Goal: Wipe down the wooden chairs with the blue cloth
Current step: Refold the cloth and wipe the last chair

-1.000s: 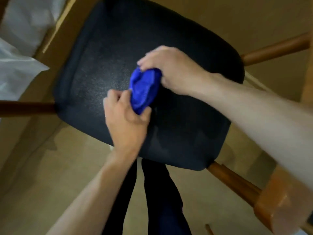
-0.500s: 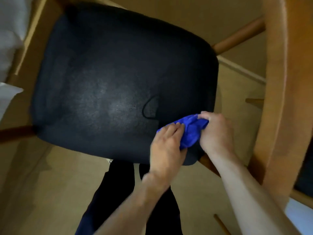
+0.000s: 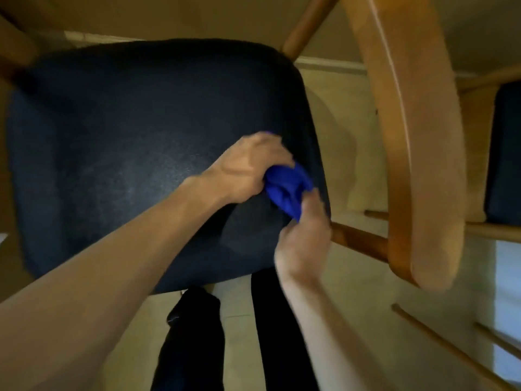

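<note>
The chair's dark padded seat (image 3: 135, 142) fills the middle of the view, and its curved wooden backrest (image 3: 408, 142) rises on the right. A bunched blue cloth (image 3: 287, 187) lies against the seat's right edge. My left hand (image 3: 248, 167) grips the cloth from the upper left, fingers curled over it. My right hand (image 3: 303, 235) holds the cloth's lower end from below and is blurred by motion. A wooden rail (image 3: 358, 241) joins the seat to the backrest just right of my right hand.
A second chair's dark seat (image 3: 504, 153) shows at the far right behind the backrest. Thin wooden rungs (image 3: 451, 354) cross the lower right. My legs in dark trousers (image 3: 194, 340) stand on the pale floor (image 3: 242, 320) below the seat.
Both hands carried the cloth from the seat's middle to its right edge. My left hand moved from below the cloth to above it, and my right hand dropped beneath.
</note>
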A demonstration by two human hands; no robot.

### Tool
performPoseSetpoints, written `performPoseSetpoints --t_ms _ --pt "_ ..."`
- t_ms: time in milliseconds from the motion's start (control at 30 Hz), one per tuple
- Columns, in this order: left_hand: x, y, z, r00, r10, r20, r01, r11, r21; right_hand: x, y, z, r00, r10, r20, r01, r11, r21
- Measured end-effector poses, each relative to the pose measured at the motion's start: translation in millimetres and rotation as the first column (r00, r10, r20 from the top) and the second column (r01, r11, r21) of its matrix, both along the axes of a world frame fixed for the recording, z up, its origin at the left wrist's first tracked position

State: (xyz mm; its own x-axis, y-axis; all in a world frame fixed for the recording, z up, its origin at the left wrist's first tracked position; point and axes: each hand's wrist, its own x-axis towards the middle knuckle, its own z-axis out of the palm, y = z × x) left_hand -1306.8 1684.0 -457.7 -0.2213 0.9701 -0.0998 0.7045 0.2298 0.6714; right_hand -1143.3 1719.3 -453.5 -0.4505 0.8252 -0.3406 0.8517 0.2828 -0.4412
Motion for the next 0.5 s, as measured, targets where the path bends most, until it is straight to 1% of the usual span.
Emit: performPoseSetpoints --t_ms 67,133,200,233,300,400,467,500 --pt "3 -37 4 0.996 -0.081 0.026 0.083 0.993 -0.087 18 -39 5 0.999 0.012 0.030 -0.010 0.998 -0.064" --pt "8 -71 5 0.987 -0.153 0.054 0.161 0.964 -0.212 31 -64 10 0.995 0.082 0.056 -0.074 0.988 -0.134" --pt "14 -94 10 0.984 -0.167 0.065 0.179 0.944 -0.278 38 -72 16 0.986 0.149 0.071 -0.134 0.973 -0.187" --pt "16 -99 13 0.987 -0.157 0.039 0.162 0.946 -0.280 39 -69 18 0.986 0.159 0.053 -0.146 0.971 -0.189" --pt "17 -92 17 0.996 -0.085 -0.029 0.077 0.976 -0.202 33 -51 24 0.993 0.120 -0.002 -0.119 0.986 -0.114" --pt "18 -34 14 0.994 0.007 -0.109 -0.015 0.997 -0.079 16 -2 23 0.997 0.010 -0.077 -0.003 0.997 0.083" --pt "16 18 9 0.989 0.056 -0.137 -0.065 0.996 -0.067 4 34 13 0.989 -0.034 -0.147 0.064 0.976 0.207" --pt "16 40 5 0.987 0.083 -0.139 -0.094 0.993 -0.077 -2 52 7 0.987 -0.051 -0.155 0.086 0.968 0.234"
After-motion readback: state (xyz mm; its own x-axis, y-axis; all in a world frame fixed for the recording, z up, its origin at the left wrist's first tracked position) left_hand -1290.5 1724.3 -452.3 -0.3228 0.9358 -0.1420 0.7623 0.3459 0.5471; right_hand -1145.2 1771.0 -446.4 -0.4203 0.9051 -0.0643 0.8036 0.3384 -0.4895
